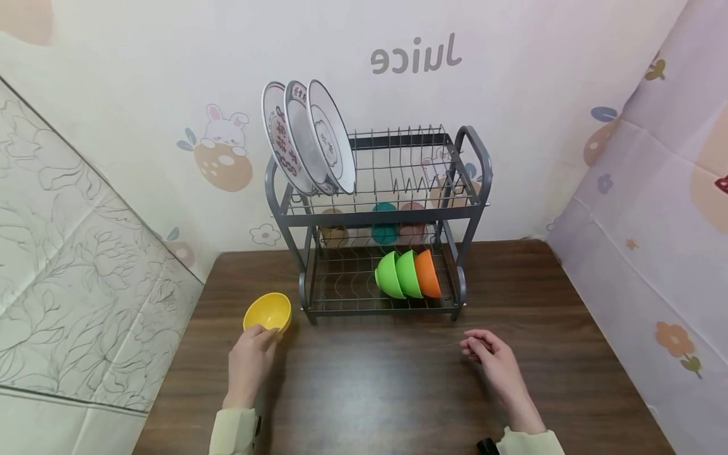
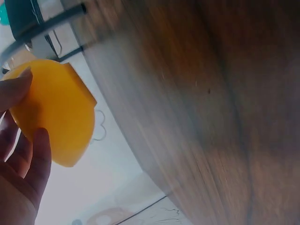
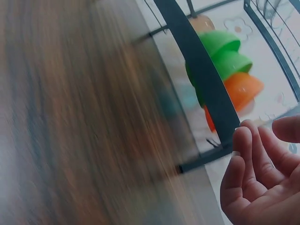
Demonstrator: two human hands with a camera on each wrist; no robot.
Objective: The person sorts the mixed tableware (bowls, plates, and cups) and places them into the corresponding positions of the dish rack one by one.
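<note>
My left hand (image 1: 249, 363) grips the near rim of a yellow bowl (image 1: 266, 311), left of the dish rack. In the left wrist view, the thumb lies on one side of the yellow bowl (image 2: 56, 108) and the other fingers on another. My right hand (image 1: 499, 368) holds nothing; its fingers are loosely curled near the rack's front right foot. Two green bowls (image 1: 389, 275) and an orange bowl (image 1: 428, 274) stand tilted in a row on the rack's lower tier. The right wrist view shows the orange bowl (image 3: 243, 90) beyond the rack's dark frame.
The two-tier dark metal dish rack (image 1: 381, 218) stands at the back of the wooden table (image 1: 370, 379). Several plates lean at the left of its upper tier, among them a white plate (image 1: 331, 139). Behind the lower tier are cups, including a teal cup (image 1: 385, 234).
</note>
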